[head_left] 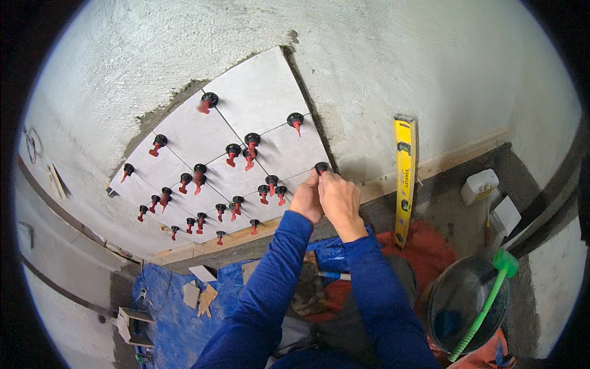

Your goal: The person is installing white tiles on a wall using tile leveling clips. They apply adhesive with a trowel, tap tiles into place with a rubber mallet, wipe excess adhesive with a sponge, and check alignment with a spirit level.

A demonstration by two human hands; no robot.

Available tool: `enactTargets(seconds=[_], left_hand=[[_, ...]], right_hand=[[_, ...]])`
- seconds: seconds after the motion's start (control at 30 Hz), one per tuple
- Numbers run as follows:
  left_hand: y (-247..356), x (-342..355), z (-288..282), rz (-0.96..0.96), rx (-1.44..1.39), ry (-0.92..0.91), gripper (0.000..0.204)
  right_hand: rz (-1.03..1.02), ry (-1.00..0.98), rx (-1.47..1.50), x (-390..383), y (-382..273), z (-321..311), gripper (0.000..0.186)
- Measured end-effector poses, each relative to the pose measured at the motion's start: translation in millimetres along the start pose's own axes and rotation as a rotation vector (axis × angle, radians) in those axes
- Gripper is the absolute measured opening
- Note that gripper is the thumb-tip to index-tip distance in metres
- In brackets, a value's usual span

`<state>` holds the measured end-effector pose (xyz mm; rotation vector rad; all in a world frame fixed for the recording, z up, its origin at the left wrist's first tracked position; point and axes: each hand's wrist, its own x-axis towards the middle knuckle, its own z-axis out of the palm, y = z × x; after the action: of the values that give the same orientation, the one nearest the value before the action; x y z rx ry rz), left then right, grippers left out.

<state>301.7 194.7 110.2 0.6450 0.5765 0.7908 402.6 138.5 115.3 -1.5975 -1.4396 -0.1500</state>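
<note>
Light grey wall tiles (264, 77) cover part of the rough wall. Black tile leveling caps with red T-shaped handles, such as one leveling clip (295, 121), stand out from the joints. At the lower right tile edge, my right hand (343, 203) and my left hand (308, 201) meet at another tile leveling clip (321, 166). Fingers of both hands are closed around its lower part, so the red handle there is hidden. Only the black cap shows above my fingertips.
A yellow spirit level (404, 184) leans upright against the wall, right of my hands. A wooden batten (452, 157) runs along the wall's base. Lower right stands a black bucket (437, 329) with a green mallet (495, 289) across it. Tile offcuts (191, 295) lie on blue sheeting (163, 326).
</note>
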Motion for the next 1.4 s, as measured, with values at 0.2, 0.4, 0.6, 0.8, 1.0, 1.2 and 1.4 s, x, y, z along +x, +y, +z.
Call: enactTargets(seconds=[0.2,0.4,0.6,0.8,1.0,1.2,1.4], left_hand=[[-0.1,9.6,7.4,-0.059,-0.307,-0.188,0.039],[6.5,4.8,4.1,0.209,0.586,0.386,0.029],[-9.7,-9.4,11.7,0.051,-0.129,0.124,0.043],[-27.9,-0.2,30.5,0.181,-0.51,-0.195,0.04],[-43.1,30.7,10.5,0.188,-0.607,-0.356,0.036],[-5.5,24.9,-2.8,0.062,-0.21,-0.095,0.03],[-0.5,18.5,24.6,0.431,0.751,0.626,0.032]], right_hand=[[0.033,-0.043,-0.017,1.2,-4.0,-0.7,0.02],[0.025,-0.037,-0.007,0.4,-4.4,-4.7,0.019],[-0.034,0.014,-0.057,1.6,-3.9,-5.9,0.021],[0.008,0.099,-0.215,-0.8,-6.9,8.7,0.025],[0.012,-0.01,-0.089,-0.8,0.4,2.3,0.029],[0.016,-0.007,-0.09,0.9,-7.4,-5.5,0.018],[-0.013,-0.039,-0.09,1.4,-1.0,-6.8,0.019]])
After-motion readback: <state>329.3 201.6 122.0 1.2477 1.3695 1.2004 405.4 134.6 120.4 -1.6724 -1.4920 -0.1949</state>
